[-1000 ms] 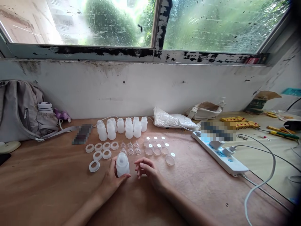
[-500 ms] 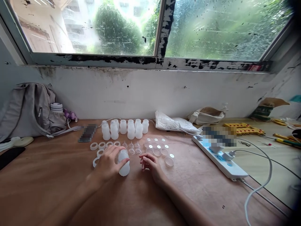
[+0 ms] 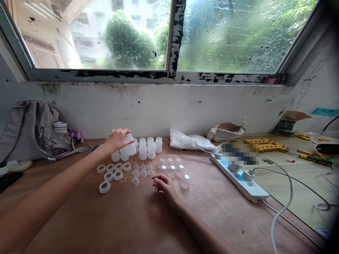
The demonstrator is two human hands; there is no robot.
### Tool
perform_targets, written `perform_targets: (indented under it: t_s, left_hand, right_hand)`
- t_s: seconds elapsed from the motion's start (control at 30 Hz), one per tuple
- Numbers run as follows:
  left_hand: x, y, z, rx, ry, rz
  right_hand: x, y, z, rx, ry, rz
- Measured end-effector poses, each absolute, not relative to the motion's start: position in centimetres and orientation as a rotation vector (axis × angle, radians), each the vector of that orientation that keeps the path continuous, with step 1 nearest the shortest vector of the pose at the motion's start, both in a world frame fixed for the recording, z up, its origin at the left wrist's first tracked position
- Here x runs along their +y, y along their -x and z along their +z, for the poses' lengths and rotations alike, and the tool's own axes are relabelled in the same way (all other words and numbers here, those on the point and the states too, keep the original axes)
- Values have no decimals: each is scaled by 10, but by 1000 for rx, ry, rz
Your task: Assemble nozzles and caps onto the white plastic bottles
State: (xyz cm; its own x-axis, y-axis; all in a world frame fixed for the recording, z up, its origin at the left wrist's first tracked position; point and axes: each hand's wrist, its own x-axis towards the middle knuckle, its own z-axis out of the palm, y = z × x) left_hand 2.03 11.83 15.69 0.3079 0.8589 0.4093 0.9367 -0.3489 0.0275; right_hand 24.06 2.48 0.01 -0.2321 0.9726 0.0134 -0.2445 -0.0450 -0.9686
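My left hand (image 3: 118, 138) reaches to the back of the table, its fingers closed around the upper part of a baby bottle (image 3: 130, 148) of milky translucent plastic. That bottle is among the other white bottles (image 3: 151, 151) and overlaps some of them in view; whether it rests on the table I cannot tell. My right hand (image 3: 162, 183) lies on the table with fingers loosely bent and nothing in them. Just beyond it are clear round covers (image 3: 171, 173) with small white discs. Clear nipples (image 3: 143, 173) stand left of it, and white collar rings (image 3: 105, 187) lie farther left.
A white power strip (image 3: 239, 178) with cables lies to the right. Behind it are a cream pouch (image 3: 227, 132) and a silvery packet (image 3: 192, 141). A grey backpack (image 3: 29, 130) stands at the far left. The wall and window (image 3: 169, 76) close off the back.
My left hand has carried the bottle from the table's middle back and left to the bottle group. My right hand has stayed nearly in place. The view has shifted slightly.
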Motion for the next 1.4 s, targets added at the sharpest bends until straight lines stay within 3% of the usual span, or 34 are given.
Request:
perform_targets:
  t_s: [0.37, 0.97, 1.4]
  left_hand:
    - [153, -27, 96, -1615, 2352, -338]
    - [159, -34, 92, -1576, 2185, -349]
    - [135, -27, 86, -1463, 2227, -592]
  right_hand:
    - [30, -237, -5, -1320, 925, 1494]
    - [34, -236, -16, -1422, 985, 1434]
    - [36, -238, -16, -1399, 971, 1450]
